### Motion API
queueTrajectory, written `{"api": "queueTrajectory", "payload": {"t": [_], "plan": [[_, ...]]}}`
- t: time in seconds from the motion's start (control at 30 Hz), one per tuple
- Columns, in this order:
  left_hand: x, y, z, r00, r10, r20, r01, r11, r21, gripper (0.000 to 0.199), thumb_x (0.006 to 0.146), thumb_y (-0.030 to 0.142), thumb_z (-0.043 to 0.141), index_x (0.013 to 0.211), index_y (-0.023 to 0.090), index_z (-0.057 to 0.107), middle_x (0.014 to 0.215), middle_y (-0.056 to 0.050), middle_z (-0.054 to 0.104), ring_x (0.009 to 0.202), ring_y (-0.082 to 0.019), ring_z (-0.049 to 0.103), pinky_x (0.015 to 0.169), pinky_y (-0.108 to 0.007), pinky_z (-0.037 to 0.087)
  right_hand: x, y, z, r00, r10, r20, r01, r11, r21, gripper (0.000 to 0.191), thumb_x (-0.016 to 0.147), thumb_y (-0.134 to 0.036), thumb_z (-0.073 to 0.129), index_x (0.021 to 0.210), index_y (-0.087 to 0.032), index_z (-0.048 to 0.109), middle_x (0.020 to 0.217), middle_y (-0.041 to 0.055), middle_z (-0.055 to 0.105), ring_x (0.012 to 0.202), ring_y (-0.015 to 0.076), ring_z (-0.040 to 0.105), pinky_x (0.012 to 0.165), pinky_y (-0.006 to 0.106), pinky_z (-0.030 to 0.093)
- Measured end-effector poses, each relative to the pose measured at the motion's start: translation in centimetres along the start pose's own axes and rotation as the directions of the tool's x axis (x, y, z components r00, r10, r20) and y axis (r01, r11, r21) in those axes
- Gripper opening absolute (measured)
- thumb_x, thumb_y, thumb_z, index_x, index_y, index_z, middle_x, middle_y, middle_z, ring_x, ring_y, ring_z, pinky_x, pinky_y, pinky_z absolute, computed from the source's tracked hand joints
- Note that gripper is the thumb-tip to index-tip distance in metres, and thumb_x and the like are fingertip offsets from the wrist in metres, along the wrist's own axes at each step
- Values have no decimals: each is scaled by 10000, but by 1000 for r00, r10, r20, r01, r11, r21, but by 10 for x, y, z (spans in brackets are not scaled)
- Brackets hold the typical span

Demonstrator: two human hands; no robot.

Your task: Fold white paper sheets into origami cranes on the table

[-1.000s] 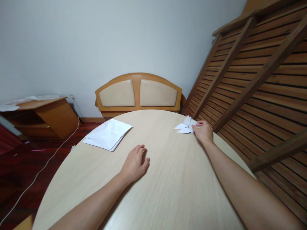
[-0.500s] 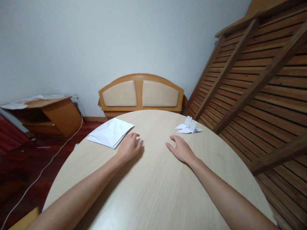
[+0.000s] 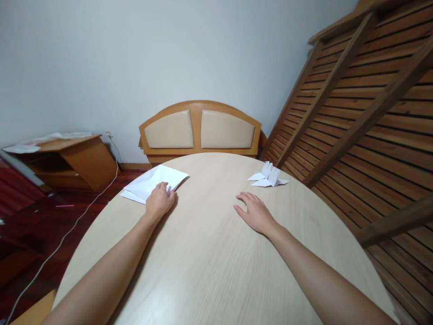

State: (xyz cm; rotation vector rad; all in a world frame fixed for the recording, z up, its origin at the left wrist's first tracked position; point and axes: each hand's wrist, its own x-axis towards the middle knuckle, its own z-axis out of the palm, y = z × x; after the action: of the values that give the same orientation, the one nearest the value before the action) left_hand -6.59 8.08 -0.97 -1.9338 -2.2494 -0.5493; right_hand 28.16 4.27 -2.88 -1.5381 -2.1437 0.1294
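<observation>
On the left part of the round table (image 3: 203,266) lies a stack of white paper sheets (image 3: 142,183), with crease lines on the upper sheet. My left hand (image 3: 160,199) is over the stack's near right edge, fingers bent and thumb apart. It holds nothing I can see; whether the fingertips press on the paper I cannot tell. My right hand (image 3: 253,211) rests on the tabletop to the right, open, thumb spread from the fingers. Just beyond it sit white folded-paper figures (image 3: 269,175) with pointed tips, apart from the hand.
A wooden headboard (image 3: 199,104) with two beige pads stands behind the table. Slatted wooden panels (image 3: 365,108) lean at the right. To the left are a low wooden desk (image 3: 91,162) and a white cable (image 3: 79,219) along the dark red floor.
My left hand has moved left from the bare tabletop to the paper stack's edge. My right hand stays in the same place, and the view has shifted slightly.
</observation>
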Motion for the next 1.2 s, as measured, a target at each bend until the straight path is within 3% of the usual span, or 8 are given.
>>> {"api": "queueTrajectory", "payload": {"t": [0.3,0.43,0.53,0.67,0.77,0.87,1.03,1.2], "plan": [[5,3,-23,995,-103,1,103,993,59,405,995,362,313,1152,143,615,1029,-188,739,926,-351,710,735,-415,526,1,1,1,1000,-5,-1,5,1000,5,365,943,-394,544,1218,-168,625,1353,137,600,1273,302,533,1094,468,397],[-5,31,-45,989,137,-48,-136,991,17,323,981,325,390,1214,195,574,1238,-114,693,1091,-291,667,852,-382,533,1,2,3,999,-4,-48,7,997,78,319,913,-374,589,1159,-179,649,1305,135,631,1245,315,555,1073,493,406],[-28,62,-54,926,377,-4,-376,924,-73,201,949,260,435,951,184,621,1340,-127,637,1115,-275,659,915,-377,534,4,2,2,990,29,-136,-4,983,183,279,916,-372,587,1117,-190,650,1190,120,684,1147,294,614,1022,478,448],[-73,97,-53,791,609,54,-583,779,-231,142,917,190,463,887,180,601,1276,-144,667,1207,-267,616,1061,-399,471,7,-6,-9,959,101,-264,-37,971,237,334,1015,-396,405,1157,-179,615,1156,128,677,1090,257,626,977,440,476],[-103,110,-50,664,742,95,-681,653,-331,128,906,172,482,845,178,595,1172,-134,704,1180,-245,627,1162,-399,371,4,-17,-22,943,49,-330,60,949,310,318,1028,-383,398,1075,-205,656,1094,91,701,1055,236,635,945,400,491],[-121,113,-49,626,767,139,-660,616,-430,173,934,296,516,819,189,589,1131,-114,711,1116,-254,648,1051,-391,477,-1,-28,-27,962,-64,-264,152,932,329,298,1024,-347,423,1033,-214,690,1071,74,726,1045,227,648,939,395,502],[-113,110,-42,694,704,151,-570,665,-482,218,972,321,438,961,189,612,1034,-96,705,972,-229,673,886,-366,545,-10,-41,-14,965,-260,-28,259,935,244,358,1007,-354,461,1275,-197,639,1368,97,628,1316,234,529,1133,447,385],[-90,97,-17,782,613,115,-558,770,-310,546,887,376,532,1364,121,463,1520,-214,420,1441,-377,339,1146,-550,335,-19,-48,-4,917,-285,279,253,956,145,571,1017,-470,380,1535,-231,361,1621,60,304,1515,254,217,1225,501,209]]}}
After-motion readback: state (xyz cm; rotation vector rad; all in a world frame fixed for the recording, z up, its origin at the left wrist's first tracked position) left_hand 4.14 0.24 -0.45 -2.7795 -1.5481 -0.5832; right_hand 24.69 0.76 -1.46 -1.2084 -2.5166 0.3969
